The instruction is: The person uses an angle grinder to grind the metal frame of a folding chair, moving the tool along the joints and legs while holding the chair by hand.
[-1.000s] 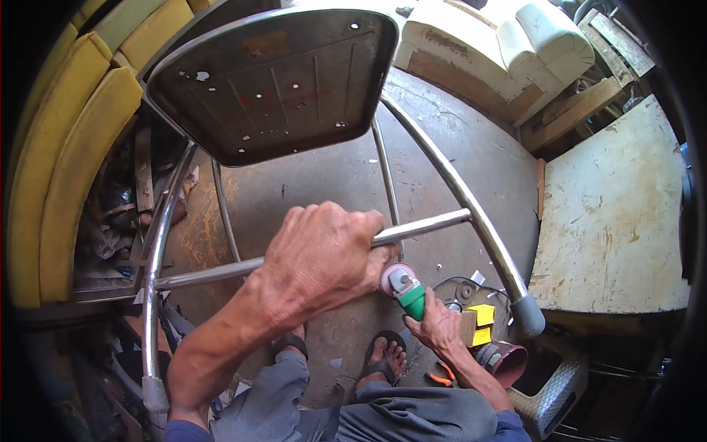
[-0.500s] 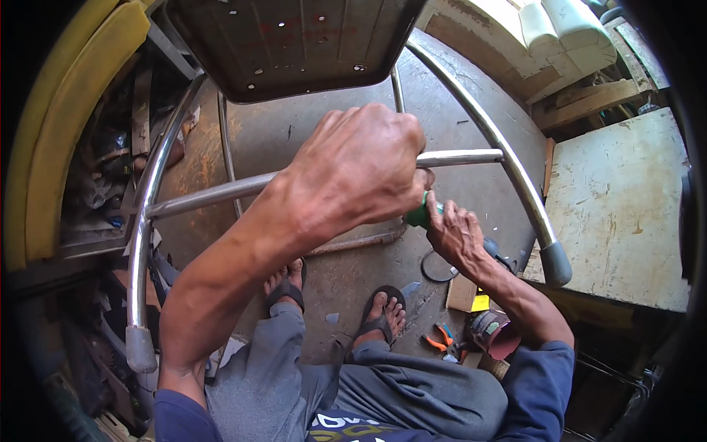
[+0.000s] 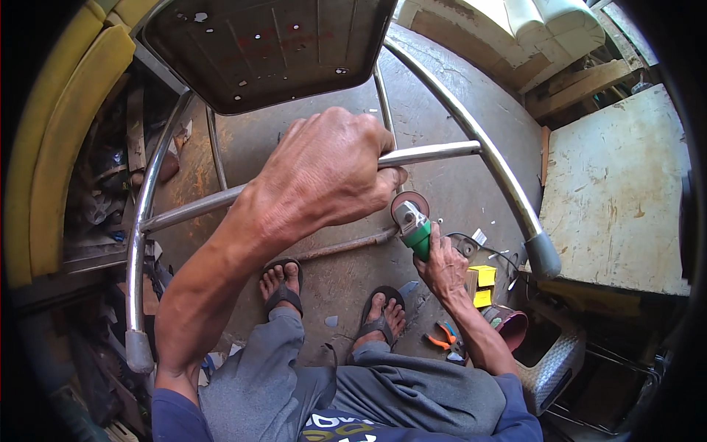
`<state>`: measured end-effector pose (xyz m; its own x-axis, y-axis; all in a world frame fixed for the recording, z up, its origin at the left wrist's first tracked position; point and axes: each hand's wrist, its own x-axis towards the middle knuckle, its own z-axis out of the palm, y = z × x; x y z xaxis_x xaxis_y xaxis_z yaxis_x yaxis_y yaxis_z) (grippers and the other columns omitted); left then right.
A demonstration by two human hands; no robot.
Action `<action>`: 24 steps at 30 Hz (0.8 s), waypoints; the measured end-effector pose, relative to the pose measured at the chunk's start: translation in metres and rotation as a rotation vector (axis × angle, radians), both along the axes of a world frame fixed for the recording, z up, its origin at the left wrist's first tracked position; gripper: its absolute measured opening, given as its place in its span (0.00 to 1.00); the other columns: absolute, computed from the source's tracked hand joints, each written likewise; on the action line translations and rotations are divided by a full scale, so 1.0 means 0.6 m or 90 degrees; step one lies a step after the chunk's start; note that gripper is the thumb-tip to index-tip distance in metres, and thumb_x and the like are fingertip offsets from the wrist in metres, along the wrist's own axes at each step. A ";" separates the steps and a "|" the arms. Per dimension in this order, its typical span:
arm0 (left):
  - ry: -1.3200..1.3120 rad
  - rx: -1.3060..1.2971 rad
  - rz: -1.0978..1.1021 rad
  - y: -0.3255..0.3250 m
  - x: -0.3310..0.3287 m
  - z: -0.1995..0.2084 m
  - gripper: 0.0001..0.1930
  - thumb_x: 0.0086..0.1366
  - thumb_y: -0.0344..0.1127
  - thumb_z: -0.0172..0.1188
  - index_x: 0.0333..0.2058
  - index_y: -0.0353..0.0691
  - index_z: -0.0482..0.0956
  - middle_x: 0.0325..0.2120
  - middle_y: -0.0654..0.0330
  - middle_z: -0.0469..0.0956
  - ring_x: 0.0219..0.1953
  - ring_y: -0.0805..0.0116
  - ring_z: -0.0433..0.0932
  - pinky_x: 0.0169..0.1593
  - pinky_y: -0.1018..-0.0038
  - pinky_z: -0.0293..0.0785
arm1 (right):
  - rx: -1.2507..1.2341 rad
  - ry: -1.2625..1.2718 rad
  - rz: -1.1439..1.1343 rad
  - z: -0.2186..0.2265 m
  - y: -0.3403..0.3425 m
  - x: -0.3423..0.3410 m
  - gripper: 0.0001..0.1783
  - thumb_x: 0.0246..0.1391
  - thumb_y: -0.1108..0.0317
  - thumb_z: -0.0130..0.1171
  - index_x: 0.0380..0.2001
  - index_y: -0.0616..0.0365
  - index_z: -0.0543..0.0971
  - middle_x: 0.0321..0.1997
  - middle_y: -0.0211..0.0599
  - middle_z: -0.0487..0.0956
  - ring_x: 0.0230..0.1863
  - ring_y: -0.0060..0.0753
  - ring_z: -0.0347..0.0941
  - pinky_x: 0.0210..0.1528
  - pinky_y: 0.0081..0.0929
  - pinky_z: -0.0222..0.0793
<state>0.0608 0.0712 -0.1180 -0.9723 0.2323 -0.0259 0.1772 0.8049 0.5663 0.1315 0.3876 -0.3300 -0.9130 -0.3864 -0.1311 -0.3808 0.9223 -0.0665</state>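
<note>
A chromed tubular chair frame [image 3: 502, 173] stands tipped in front of me, grey rubber caps on its near leg ends. Its dark metal seat pan [image 3: 272, 62] is at the far side. My left hand [image 3: 320, 166] is wrapped round the crossbar [image 3: 434, 152], back of the hand up. Lower right of it, my right hand [image 3: 443, 267] grips a green angle grinder [image 3: 417, 239]. The grinder's round disc [image 3: 412, 200] points away from me, close to my left fingers and below the crossbar. Whether the disc touches metal, I cannot tell.
Orange-handled pliers [image 3: 444, 340], a yellow-sided carton [image 3: 482, 277] and a reddish can [image 3: 512, 328] lie by my right forearm. A worn pale board [image 3: 611, 195] stands at right. Yellow padding [image 3: 81, 147] curves along the left. My sandalled feet [image 3: 383, 313] are below the frame.
My right hand has drawn the grinder down and toward me, so its head and disc now show. My left hand and the chair frame have shifted slightly left.
</note>
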 end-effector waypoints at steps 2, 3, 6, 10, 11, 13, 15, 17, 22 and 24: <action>0.000 0.000 0.001 0.002 0.000 0.002 0.16 0.61 0.45 0.68 0.32 0.34 0.88 0.16 0.47 0.79 0.19 0.57 0.79 0.29 0.61 0.73 | -0.014 -0.003 0.015 -0.003 0.006 0.009 0.47 0.48 0.57 0.69 0.70 0.56 0.62 0.37 0.49 0.78 0.29 0.51 0.81 0.29 0.45 0.75; 0.001 -0.006 -0.001 0.001 -0.001 0.005 0.16 0.61 0.45 0.68 0.32 0.34 0.88 0.16 0.46 0.78 0.19 0.56 0.79 0.29 0.61 0.73 | -0.008 -0.010 0.051 -0.003 0.006 0.010 0.47 0.49 0.56 0.69 0.70 0.56 0.61 0.37 0.49 0.78 0.29 0.50 0.81 0.29 0.45 0.75; 0.000 -0.011 -0.002 0.002 0.000 0.008 0.16 0.60 0.45 0.68 0.31 0.33 0.88 0.16 0.46 0.78 0.19 0.55 0.80 0.29 0.61 0.74 | -0.009 0.044 -0.019 -0.020 0.005 0.033 0.48 0.48 0.56 0.70 0.70 0.57 0.61 0.37 0.48 0.77 0.30 0.49 0.81 0.28 0.44 0.75; -0.004 -0.010 0.003 0.000 0.002 0.006 0.17 0.60 0.45 0.68 0.30 0.33 0.88 0.15 0.45 0.77 0.19 0.52 0.80 0.30 0.60 0.74 | -0.032 0.035 0.020 -0.025 0.021 0.050 0.50 0.47 0.55 0.72 0.70 0.57 0.61 0.37 0.46 0.77 0.32 0.48 0.81 0.29 0.43 0.75; -0.002 -0.016 0.005 -0.002 0.001 0.006 0.17 0.60 0.45 0.68 0.30 0.33 0.87 0.15 0.45 0.77 0.19 0.52 0.80 0.30 0.60 0.75 | -0.032 0.032 0.018 -0.030 0.021 0.055 0.50 0.47 0.55 0.72 0.70 0.57 0.61 0.37 0.46 0.77 0.32 0.48 0.81 0.30 0.42 0.75; 0.023 -0.001 -0.005 0.002 0.000 0.000 0.16 0.60 0.45 0.68 0.30 0.33 0.87 0.15 0.45 0.77 0.19 0.52 0.80 0.30 0.59 0.75 | -0.040 0.043 -0.043 -0.041 0.022 0.070 0.51 0.47 0.55 0.73 0.70 0.57 0.61 0.38 0.46 0.77 0.33 0.49 0.81 0.30 0.42 0.76; 0.035 0.003 -0.006 0.002 0.001 -0.002 0.16 0.60 0.44 0.68 0.30 0.34 0.87 0.14 0.45 0.76 0.19 0.52 0.80 0.29 0.60 0.75 | -0.056 0.043 -0.042 -0.042 0.023 0.069 0.51 0.46 0.56 0.73 0.70 0.57 0.61 0.38 0.47 0.78 0.32 0.49 0.81 0.30 0.42 0.76; 0.034 -0.004 0.003 -0.002 0.003 -0.001 0.16 0.60 0.44 0.68 0.30 0.34 0.87 0.14 0.45 0.76 0.18 0.52 0.79 0.29 0.60 0.75 | -0.046 0.035 -0.016 -0.035 0.018 0.056 0.50 0.47 0.56 0.72 0.71 0.57 0.61 0.38 0.47 0.78 0.32 0.50 0.81 0.30 0.43 0.76; 0.014 -0.011 0.008 0.000 0.000 0.000 0.15 0.59 0.43 0.68 0.30 0.34 0.87 0.14 0.44 0.75 0.17 0.53 0.78 0.28 0.60 0.74 | 0.060 -0.041 0.056 0.042 -0.030 -0.026 0.48 0.46 0.59 0.71 0.69 0.56 0.63 0.39 0.49 0.78 0.33 0.50 0.81 0.31 0.45 0.77; -0.005 -0.013 0.001 0.007 -0.004 0.005 0.16 0.58 0.42 0.66 0.29 0.32 0.87 0.16 0.42 0.76 0.20 0.49 0.80 0.31 0.58 0.77 | 0.111 -0.036 0.132 0.048 -0.047 -0.062 0.41 0.50 0.63 0.65 0.68 0.57 0.65 0.36 0.51 0.79 0.32 0.49 0.82 0.32 0.45 0.77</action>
<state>0.0584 0.0752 -0.1152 -0.9726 0.2296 -0.0374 0.1715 0.8163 0.5516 0.0944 0.3595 -0.3014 -0.8061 -0.5314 -0.2605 -0.5629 0.8243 0.0602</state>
